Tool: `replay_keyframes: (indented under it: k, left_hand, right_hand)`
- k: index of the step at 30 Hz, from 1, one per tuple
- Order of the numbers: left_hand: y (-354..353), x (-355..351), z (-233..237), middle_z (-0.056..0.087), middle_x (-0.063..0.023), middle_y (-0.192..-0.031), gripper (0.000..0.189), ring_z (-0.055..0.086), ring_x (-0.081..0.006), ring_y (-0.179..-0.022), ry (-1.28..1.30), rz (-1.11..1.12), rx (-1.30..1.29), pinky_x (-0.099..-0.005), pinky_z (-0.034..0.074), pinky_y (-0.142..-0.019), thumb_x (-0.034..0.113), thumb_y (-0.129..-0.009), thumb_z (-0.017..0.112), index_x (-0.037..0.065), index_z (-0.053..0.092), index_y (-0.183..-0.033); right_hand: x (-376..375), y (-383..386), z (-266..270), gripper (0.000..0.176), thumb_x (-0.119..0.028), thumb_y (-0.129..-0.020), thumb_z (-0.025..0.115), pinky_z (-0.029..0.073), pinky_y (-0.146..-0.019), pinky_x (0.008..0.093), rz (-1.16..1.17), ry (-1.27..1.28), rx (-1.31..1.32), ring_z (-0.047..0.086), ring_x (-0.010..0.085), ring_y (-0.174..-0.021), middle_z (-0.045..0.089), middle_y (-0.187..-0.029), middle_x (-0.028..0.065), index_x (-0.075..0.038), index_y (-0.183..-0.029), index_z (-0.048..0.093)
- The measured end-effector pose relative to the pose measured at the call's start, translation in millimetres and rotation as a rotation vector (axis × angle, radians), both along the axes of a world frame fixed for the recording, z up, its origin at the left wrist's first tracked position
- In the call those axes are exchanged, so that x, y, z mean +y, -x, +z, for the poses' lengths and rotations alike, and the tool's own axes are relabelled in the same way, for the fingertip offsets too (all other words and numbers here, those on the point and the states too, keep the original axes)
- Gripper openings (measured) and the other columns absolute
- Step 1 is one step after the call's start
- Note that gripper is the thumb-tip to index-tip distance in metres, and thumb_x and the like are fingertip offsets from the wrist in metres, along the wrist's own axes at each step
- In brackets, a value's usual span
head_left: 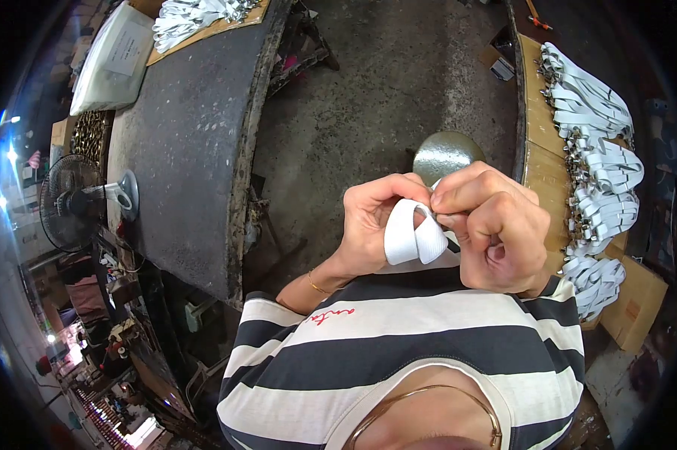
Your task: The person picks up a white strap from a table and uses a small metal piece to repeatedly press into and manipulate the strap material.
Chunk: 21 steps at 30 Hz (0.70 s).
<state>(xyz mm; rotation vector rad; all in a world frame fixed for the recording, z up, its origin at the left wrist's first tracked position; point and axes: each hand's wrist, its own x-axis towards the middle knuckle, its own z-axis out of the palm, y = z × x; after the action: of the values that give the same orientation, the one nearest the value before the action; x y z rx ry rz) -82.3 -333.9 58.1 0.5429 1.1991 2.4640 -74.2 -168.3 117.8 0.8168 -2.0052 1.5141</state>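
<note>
While left hand [366, 225] pinches white ribbed strap [403, 236] mid-frame | right hand [505, 231] pinches it too | seemingly to steady that loop

The right grip [507, 232] partly hides the strap [403, 238].

Dark table [192, 142], mottled floor [368, 97]

Strap [404, 238] between left hand [365, 225] and right hand [503, 232]. Left: bench [196, 150], fan [74, 201] at its outer edge. Right: bundles [597, 161] on cardboard [545, 154]. Floor [376, 97] between, ahead.
</note>
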Motion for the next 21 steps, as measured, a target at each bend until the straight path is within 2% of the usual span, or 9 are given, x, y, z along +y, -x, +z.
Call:
replay_keyframes:
  k: [10,13,14,15,16,18,19,21]
  left_hand:
    - [-1.3,-6.5,4.7,0.063,-0.0095,-0.09,0.011,0.059,-0.012,-0.081,0.042,0.039,0.055,-0.0259,0.049,-0.074,0.0,-0.087,0.068,-0.005,0.063,-0.096]
    - [-2.3,-3.4,3.1,0.064,-0.0112,-0.086,0.01,0.061,-0.015,-0.08,-0.109,0.018,-0.068,-0.0307,0.051,-0.08,0.002,-0.089,0.066,-0.003,0.062,-0.096]
    - [-2.4,-2.9,1.6,0.064,-0.0112,-0.086,0.01,0.061,-0.015,-0.08,-0.11,0.019,-0.07,-0.0307,0.051,-0.08,0.002,-0.089,0.066,-0.003,0.062,-0.096]
    - [-1.6,-2.6,0.5,0.064,-0.0114,-0.086,0.011,0.061,-0.0154,-0.081,-0.161,-0.012,-0.066,-0.031,0.051,-0.079,0.003,-0.089,0.066,-0.003,0.061,-0.097]
    - [-1.8,-2.7,0.1,0.064,-0.0117,-0.086,0.011,0.061,-0.0157,-0.081,-0.211,-0.044,-0.063,-0.0312,0.051,-0.079,0.004,-0.09,0.066,-0.003,0.061,-0.098]
    - [-5.1,-1.9,2.2,0.064,-0.0116,-0.086,0.013,0.061,-0.0157,-0.081,-0.139,-0.011,-0.01,-0.0303,0.051,-0.077,0.005,-0.09,0.067,-0.002,0.06,-0.099]
    - [-5.2,-1.9,5.8,0.064,-0.0112,-0.086,0.014,0.061,-0.0151,-0.081,-0.18,-0.046,-0.059,-0.0295,0.051,-0.077,0.006,-0.089,0.067,-0.002,0.061,-0.098]
    - [-6.0,-3.7,7.9,0.064,-0.0109,-0.086,0.014,0.061,-0.0145,-0.081,-0.218,-0.081,-0.106,-0.0288,0.051,-0.077,0.006,-0.089,0.068,-0.002,0.061,-0.098]
  right_hand:
    - [3.3,-2.9,1.5,0.029,0.014,-0.05,0.06,0.05,-0.056,0.0343,0.062,-0.094,0.034,0.061,0.0294,-0.069,0.06,-0.084,0.0172,-0.001,-0.07,0.045]
    - [6.5,-7.3,3.7,0.03,0.013,-0.049,0.061,0.051,-0.057,0.0346,0.133,-0.119,0.054,0.061,0.0293,-0.071,0.06,-0.086,0.0178,0.0,-0.071,0.045]
    - [5.3,-10.1,5.4,0.026,0.015,-0.064,0.06,0.054,-0.061,0.0367,0.146,-0.128,0.043,0.062,0.0273,-0.068,0.062,-0.081,0.0175,-0.002,-0.071,0.043]
    - [4.5,-11.6,6.2,0.029,0.017,-0.078,0.06,0.057,-0.066,0.0389,0.158,-0.137,0.035,0.063,0.0253,-0.066,0.065,-0.077,0.0172,-0.004,-0.072,0.04]
    - [3.8,-11.6,4.0,0.029,0.017,-0.078,0.06,0.057,-0.066,0.0389,0.159,-0.135,0.035,0.063,0.0253,-0.066,0.065,-0.077,0.0172,-0.004,-0.072,0.04]
    - [3.0,-10.8,-1.7,0.027,0.018,-0.061,0.062,0.053,-0.059,0.0339,0.089,0.072,0.017,0.062,0.0285,-0.066,0.064,-0.084,0.019,0.0,-0.071,0.045]
    - [2.8,-10.3,-1.0,0.027,0.021,-0.064,0.061,0.053,-0.058,0.0336,0.087,0.078,0.02,0.062,0.0279,-0.064,0.065,-0.083,0.0193,0.0,-0.07,0.045]
    - [-0.6,-11.2,0.8,0.027,0.021,-0.062,0.061,0.052,-0.058,0.0336,0.086,0.084,0.031,0.062,0.0277,-0.064,0.065,-0.082,0.0193,0.0,-0.07,0.045]
